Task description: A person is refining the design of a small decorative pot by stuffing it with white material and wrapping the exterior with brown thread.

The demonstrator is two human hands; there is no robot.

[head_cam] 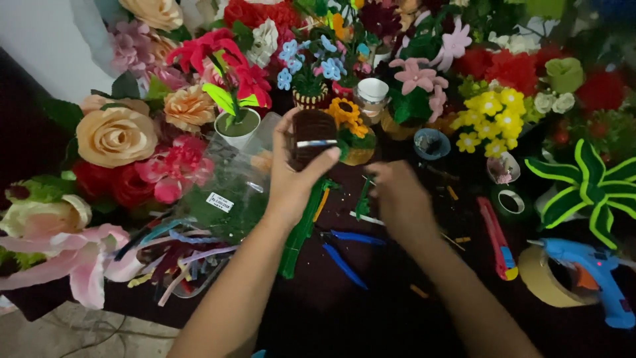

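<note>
My left hand (293,178) is raised over the dark table and grips a small dark brown pot-shaped thing (311,132) with a pale band across it; thumb on its right side. My right hand (397,199) rests lower on the table, fingers curled down among green pipe-cleaner stems (363,199); whether it pinches one I cannot make out. A bundle of green stems (301,229) lies under my left wrist. Blue-handled pliers (348,248) lie between my forearms.
Handmade flowers crowd the back and left: peach roses (116,136), red and pink blooms, yellow flowers (493,116), a small sunflower pot (354,136). A red cutter (497,242), tape rolls (546,278), a blue glue gun (596,275) lie right. Coloured pipe cleaners (179,255) lie left.
</note>
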